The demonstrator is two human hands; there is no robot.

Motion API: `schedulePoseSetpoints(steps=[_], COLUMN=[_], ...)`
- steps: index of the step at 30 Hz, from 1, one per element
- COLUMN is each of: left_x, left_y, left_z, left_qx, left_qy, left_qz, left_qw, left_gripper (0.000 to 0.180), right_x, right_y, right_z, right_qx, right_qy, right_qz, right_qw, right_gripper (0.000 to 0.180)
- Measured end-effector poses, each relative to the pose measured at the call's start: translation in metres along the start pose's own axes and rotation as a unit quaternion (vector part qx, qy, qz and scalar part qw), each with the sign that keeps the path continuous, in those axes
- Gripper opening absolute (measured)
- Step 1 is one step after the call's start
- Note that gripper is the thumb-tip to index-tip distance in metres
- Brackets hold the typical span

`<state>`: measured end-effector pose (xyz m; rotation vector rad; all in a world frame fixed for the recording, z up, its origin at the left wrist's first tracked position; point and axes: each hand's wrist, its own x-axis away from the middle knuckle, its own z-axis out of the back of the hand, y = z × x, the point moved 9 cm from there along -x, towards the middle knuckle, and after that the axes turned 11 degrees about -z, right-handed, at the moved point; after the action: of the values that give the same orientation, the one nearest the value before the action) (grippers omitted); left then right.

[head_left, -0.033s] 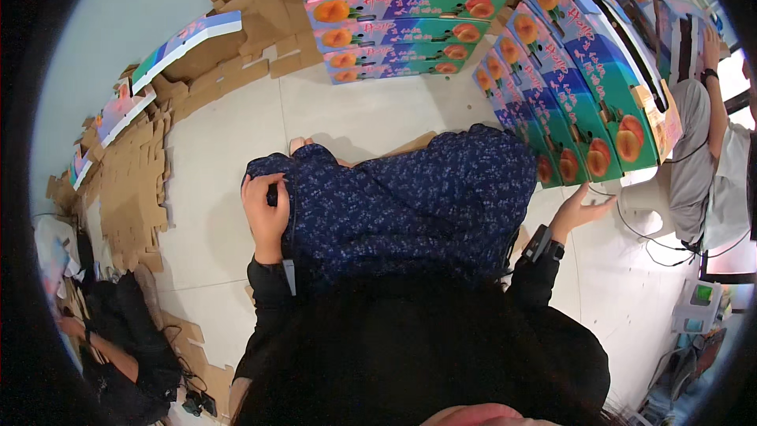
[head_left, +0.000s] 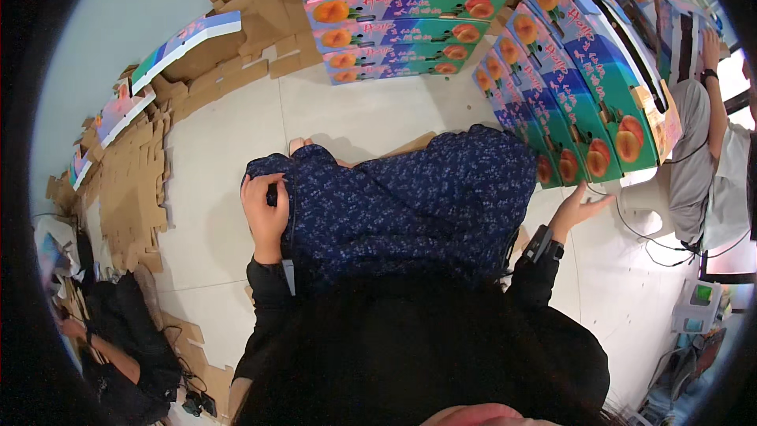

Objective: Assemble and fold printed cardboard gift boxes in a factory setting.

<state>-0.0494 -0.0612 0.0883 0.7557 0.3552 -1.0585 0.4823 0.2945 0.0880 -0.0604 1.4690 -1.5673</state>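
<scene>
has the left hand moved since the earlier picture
No, not visibly: the left hand sits in the same place, with no shift either way against the far box stack.

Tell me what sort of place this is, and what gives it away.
It looks like a carton-packing workroom: stacks of peach-printed cartons rise from the tiled floor, unfolded brown cardboard sheets lie at the left, and a co-worker's hand is at another carton.
</scene>
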Motion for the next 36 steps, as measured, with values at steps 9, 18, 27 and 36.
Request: schedulePoseSetpoints(steps=[9,18,27,36], left_x=[0.003,-0.002,-0.001,-0.001], left_y=[0.000,0.000,0.000,-0.001], left_z=[-0.002,-0.002,-0.002,-0.004], left_qx=[-0.001,0.001,0.005,-0.006], left_qy=[0.000,-0.001,-0.009,-0.009], left_qz=[0.006,0.002,0.004,0.007], left_qw=[1.000,1.000,1.000,1.000], left_gripper=[0.008,0.006,0.006,0.006], right_x=[0.013,0.017,0.030,0.054], right_y=[-0.031,-0.048,-0.004,0.119], right_z=[-0.046,-0.050,-0.059,-0.117], right_qx=[-0.249,-0.166,-0.191,-0.226], right_qy=[-0.139,-0.138,-0.100,-0.282], right_qz=[-0.059,0.030,0.023,-0.144], right_qw=[0.957,0.976,0.976,0.921], right_gripper=[0.089,0.098,0.107,0.068])
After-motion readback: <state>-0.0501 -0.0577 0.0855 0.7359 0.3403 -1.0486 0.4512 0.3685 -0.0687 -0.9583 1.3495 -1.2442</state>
